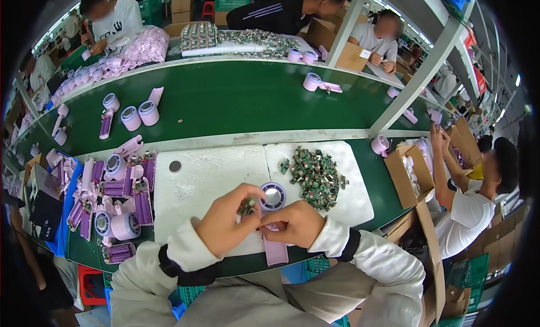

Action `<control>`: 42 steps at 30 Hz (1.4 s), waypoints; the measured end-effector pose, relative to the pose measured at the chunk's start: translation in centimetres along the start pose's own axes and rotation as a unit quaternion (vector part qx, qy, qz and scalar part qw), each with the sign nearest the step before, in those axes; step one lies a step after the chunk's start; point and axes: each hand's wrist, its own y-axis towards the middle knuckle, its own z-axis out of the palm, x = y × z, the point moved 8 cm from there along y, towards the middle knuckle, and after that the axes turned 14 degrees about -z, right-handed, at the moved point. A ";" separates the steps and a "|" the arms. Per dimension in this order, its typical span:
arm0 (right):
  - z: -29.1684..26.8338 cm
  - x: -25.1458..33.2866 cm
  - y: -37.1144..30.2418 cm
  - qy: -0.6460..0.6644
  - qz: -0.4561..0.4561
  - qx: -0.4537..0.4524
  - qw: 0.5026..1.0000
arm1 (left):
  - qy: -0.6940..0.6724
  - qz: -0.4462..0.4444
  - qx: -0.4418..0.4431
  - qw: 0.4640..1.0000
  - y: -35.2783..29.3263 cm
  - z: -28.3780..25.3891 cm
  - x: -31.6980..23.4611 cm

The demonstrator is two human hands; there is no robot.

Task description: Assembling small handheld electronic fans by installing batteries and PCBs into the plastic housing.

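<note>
Small green circuit boards [246, 206] sit in the curl of my left hand [229, 219], whose fingers are bent round them. My right hand [296, 223] is closed in a pinch just right of the left fingertips. What the pinch holds is too small to make out. Under and between both hands lies a lavender handheld fan housing [275, 251]. Its round head [273, 196], with a silvery centre, shows beyond the fingers, and its handle points toward me. The middle of the housing is hidden by my hands.
A white foam board [214, 168] covers the bench, bearing a heap of circuit boards [316, 179] and a round metal disc [175, 166]. Lavender housings with purple cells [115, 187] pile up at left. Beyond runs a green conveyor [225, 96]. Cardboard boxes [409, 172] and a co-worker are at right.
</note>
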 end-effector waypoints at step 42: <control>-2.2 -0.6 -0.3 -0.036 0.057 -0.059 0.996 | -0.167 -0.022 0.001 0.986 1.5 -0.6 5.1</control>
